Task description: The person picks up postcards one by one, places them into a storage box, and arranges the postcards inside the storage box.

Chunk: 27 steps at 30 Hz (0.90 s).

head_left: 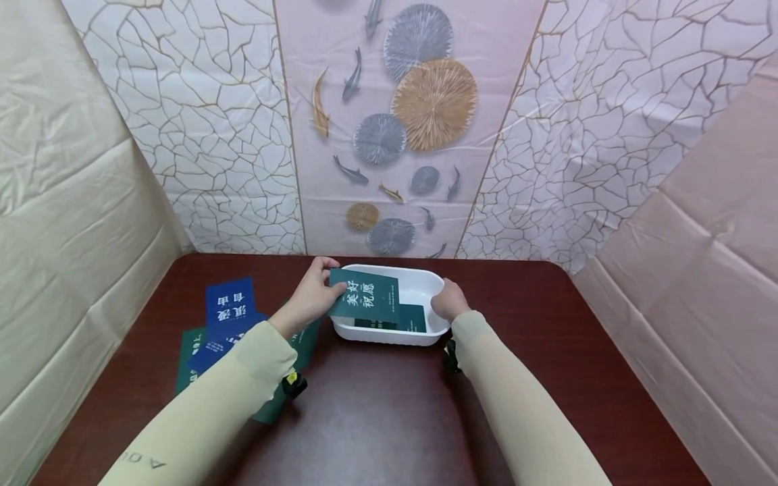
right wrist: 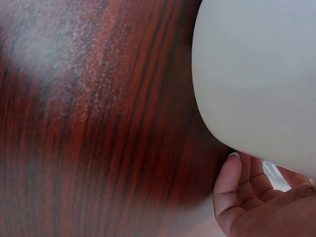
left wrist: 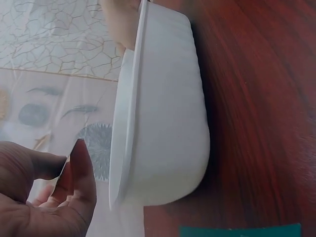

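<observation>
My left hand [head_left: 311,294] pinches a dark green card with white characters [head_left: 371,295] by its left edge, over the left part of a white oval basin [head_left: 416,276]. In the left wrist view the left hand [left wrist: 44,197] holds that card between thumb and fingers beside the basin [left wrist: 168,98]. At the basin's right end my right hand [head_left: 450,300] grips the rim; in the right wrist view its fingers [right wrist: 229,175] curl under the basin's side [right wrist: 256,74]. Another green card [head_left: 413,318] lies inside the basin.
Blue cards [head_left: 229,302] and a green card [head_left: 187,358] overlap on the dark red table [head_left: 547,324] at the left. More green card [head_left: 306,341] shows beside and under the left forearm. Patterned cloth [head_left: 243,135] hangs behind the table.
</observation>
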Each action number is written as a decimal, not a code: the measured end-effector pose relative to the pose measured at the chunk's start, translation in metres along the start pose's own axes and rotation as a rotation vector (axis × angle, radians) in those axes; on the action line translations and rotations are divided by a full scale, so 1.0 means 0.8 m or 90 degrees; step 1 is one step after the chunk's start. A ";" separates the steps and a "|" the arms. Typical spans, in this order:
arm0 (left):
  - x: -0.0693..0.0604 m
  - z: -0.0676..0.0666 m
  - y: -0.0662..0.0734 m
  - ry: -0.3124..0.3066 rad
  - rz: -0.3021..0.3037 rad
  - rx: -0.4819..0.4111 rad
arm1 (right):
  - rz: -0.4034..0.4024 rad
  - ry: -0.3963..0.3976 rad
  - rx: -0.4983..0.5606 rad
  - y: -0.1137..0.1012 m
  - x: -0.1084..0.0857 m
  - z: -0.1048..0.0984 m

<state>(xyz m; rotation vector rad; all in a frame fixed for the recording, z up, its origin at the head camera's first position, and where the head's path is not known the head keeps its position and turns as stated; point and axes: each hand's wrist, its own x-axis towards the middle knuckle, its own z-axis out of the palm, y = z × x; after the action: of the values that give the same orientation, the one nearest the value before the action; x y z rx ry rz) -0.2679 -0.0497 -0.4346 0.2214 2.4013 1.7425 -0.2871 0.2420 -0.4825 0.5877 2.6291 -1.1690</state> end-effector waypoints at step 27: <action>0.054 0.062 -0.018 -0.047 0.040 0.259 | -0.009 0.021 0.006 0.001 -0.002 0.003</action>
<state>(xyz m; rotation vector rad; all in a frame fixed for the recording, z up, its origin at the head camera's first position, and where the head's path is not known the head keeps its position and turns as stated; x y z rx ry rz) -0.2997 0.0010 -0.4654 0.4056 2.6935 1.2237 -0.2851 0.2403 -0.4843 0.5968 2.6610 -1.1872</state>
